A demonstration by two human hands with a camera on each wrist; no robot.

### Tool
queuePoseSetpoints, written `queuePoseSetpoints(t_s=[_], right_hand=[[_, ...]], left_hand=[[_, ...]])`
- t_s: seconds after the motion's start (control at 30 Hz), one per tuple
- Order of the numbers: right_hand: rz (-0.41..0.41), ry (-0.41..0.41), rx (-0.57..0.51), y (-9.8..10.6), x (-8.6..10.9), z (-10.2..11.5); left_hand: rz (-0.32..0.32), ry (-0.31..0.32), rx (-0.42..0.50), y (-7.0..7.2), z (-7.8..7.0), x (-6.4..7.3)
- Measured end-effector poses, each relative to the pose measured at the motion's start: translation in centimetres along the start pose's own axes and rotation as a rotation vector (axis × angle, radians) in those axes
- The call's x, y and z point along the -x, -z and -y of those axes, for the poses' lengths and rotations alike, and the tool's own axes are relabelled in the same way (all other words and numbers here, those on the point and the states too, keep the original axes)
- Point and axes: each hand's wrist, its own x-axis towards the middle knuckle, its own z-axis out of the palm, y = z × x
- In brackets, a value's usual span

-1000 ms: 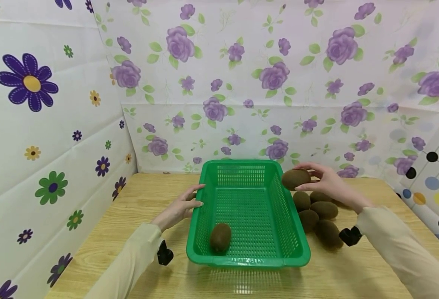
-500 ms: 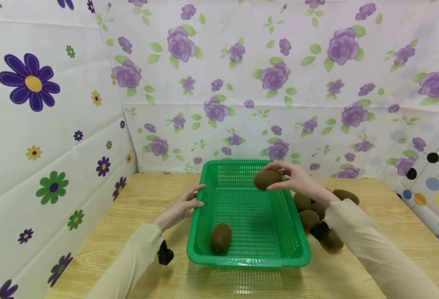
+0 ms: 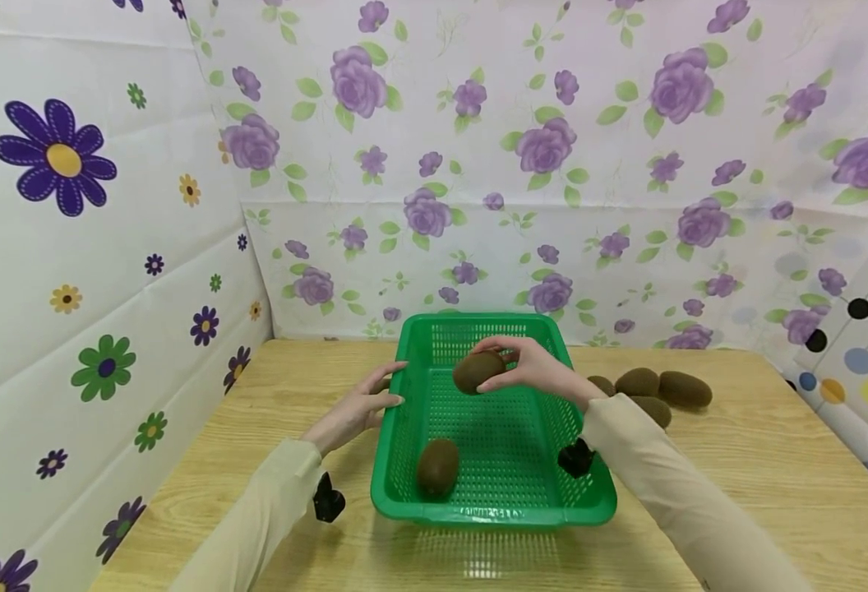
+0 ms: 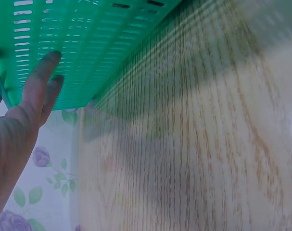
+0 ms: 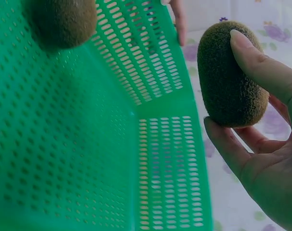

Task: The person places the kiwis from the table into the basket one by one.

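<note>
A white sheet printed with purple roses and green leaves [image 3: 478, 263] rises behind everything at twelve o'clock; a white sheet with purple, green and yellow daisies [image 3: 145, 329] stands at nine o'clock; below them spreads a pale, wood-grained table [image 3: 774, 469]. On it sits a bright green, rectangular plastic basket [image 3: 493, 516], its walls and floor pierced with small holes; two cream, long sleeves [image 3: 264, 501] come in from about seven and five o'clock.

The left hand [image 3: 353, 415] is at the basket's nine o'clock side, fingers spread and fairly straight; its tips touch the rim, and in the left wrist view two fingers lie against the outside wall. The right hand [image 3: 533, 368] pinches a brown, fuzzy, oval kiwi [image 3: 474, 374] between thumb and fingers; that fruit is over the basket's interior, a little past the middle toward twelve o'clock, raised off the floor.

A second brown kiwi [image 3: 437, 467] lies inside the basket at seven o'clock; four more brown kiwis [image 3: 685, 389] show on the table between two and three o'clock, close together, some partly hidden by the right arm; smallest are the black wrist devices [image 3: 328, 497], one at each cuff.
</note>
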Motion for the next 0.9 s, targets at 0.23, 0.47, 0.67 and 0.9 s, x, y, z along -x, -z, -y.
queuePoseSetpoints(t_s=[0.23, 0.47, 0.67, 0.9], right_hand=[[0.046, -0.056, -0.060, -2.1, -1.3, -1.4], [0.059, -0.045, -0.018, -4.0, -2.4, -4.4], [0.059, -0.093, -0.028, -5.0, -2.8, -6.7], [0.068, -0.113, 0.050, -6.2, -3.0, -7.8]], left_hand=[[0.009, 0.000, 0.022, -0.1, 0.1, -0.1], [-0.020, 0.006, 0.002, -0.1, 0.3, -0.1], [-0.015, 0.001, 0.007, 0.0, 0.4, -0.2], [-0.013, 0.002, 0.018, 0.0, 0.3, -0.1]])
